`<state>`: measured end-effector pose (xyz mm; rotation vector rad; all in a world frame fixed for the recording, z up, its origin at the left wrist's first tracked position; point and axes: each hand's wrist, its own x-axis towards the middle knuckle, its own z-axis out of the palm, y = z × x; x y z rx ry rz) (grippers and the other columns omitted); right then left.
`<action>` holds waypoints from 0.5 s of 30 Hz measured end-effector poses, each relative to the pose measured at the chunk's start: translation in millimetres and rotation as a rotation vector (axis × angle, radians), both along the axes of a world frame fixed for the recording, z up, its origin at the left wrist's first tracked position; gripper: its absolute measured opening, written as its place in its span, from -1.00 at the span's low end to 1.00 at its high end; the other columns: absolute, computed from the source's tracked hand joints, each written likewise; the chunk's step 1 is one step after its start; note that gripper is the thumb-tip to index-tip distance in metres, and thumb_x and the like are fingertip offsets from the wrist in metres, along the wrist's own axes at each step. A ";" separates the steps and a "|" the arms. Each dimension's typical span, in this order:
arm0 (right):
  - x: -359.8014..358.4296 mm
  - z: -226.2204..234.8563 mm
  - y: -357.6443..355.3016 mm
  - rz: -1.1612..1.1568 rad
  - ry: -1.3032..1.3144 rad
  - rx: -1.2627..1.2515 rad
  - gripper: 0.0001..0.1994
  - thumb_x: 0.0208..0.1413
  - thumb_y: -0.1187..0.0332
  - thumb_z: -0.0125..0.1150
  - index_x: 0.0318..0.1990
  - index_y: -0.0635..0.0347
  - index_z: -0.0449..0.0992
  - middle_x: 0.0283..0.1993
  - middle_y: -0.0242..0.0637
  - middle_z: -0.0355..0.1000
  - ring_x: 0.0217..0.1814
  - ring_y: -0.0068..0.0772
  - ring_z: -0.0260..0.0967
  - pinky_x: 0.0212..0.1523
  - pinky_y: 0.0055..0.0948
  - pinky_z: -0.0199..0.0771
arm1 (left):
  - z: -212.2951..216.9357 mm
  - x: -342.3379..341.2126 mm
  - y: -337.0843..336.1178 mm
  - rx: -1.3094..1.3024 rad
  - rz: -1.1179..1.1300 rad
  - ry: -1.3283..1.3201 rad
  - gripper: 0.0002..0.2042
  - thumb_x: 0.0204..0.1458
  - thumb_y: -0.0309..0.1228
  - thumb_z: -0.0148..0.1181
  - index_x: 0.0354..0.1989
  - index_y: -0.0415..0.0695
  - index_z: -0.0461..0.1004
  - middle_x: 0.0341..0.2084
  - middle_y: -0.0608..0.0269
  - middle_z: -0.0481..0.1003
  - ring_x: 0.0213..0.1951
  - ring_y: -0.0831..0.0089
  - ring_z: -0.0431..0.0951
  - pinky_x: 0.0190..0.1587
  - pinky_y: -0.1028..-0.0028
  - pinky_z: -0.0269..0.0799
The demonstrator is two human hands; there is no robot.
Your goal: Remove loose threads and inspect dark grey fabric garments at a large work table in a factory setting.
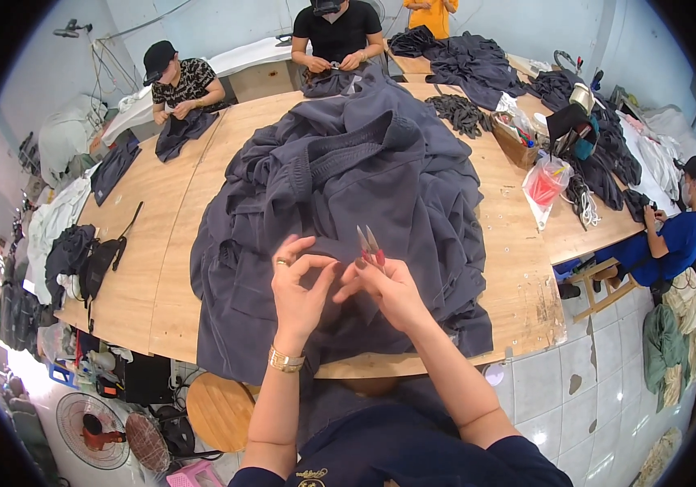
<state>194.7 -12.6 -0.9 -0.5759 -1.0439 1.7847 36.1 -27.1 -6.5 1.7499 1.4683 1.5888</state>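
Observation:
A large heap of dark grey garments (348, 187) covers the middle of the table, with a gathered elastic waistband lying on top. Over its near side, my right hand (388, 290) grips a pair of thread snips (370, 247) with red handles, their pointed blades spread and aimed away from me. To the left, my left hand (303, 288) has thumb and index finger pinched together and the other fingers raised. What sits in that pinch, if anything, is too small to make out. Both hands are close together, the fingertips apart.
The wooden table (181, 203) has co-workers at its far side and right, handling dark cloth. A clear bag with something red (547, 183) lies at the right, near a cardboard box (512, 146). A black bag (104, 264) rests at the left. A round wooden stool (219, 411) stands below.

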 end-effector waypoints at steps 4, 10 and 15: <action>3.2 -13.7 15.3 -0.110 -0.071 0.071 -0.71 0.27 0.25 -0.03 -0.35 0.30 0.48 -0.56 -0.40 0.42 -0.44 -0.54 0.50 -0.50 -0.71 0.04 | 8.4 6.8 -1.8 0.256 0.282 0.445 -0.89 -0.20 -0.53 0.33 -0.45 -0.12 0.55 -0.32 0.20 0.47 -0.20 0.28 0.42 -0.11 0.30 0.36; 3.0 -11.0 14.0 -0.203 -0.106 0.144 -0.66 0.29 0.20 -0.06 -0.31 0.34 0.46 -0.65 -0.55 0.20 -0.43 -0.52 0.51 -0.52 -0.73 0.10 | -2.8 -1.2 10.7 -0.025 0.065 0.098 -0.95 -0.04 -0.53 0.22 -0.41 -0.19 0.48 -0.49 0.23 0.52 -0.47 0.44 0.49 -0.37 0.48 0.39; 24.1 -14.4 -3.1 -0.174 -0.399 0.137 -0.57 0.25 0.02 -0.05 -0.44 0.24 0.40 -0.75 -0.44 0.16 -0.69 -0.66 0.11 -0.62 -0.54 0.13 | -0.5 -10.2 13.7 -0.179 -0.079 -0.148 -0.89 0.08 -0.44 0.17 -0.38 -0.22 0.45 -0.54 0.26 0.53 -0.50 0.67 0.45 -0.41 0.60 0.32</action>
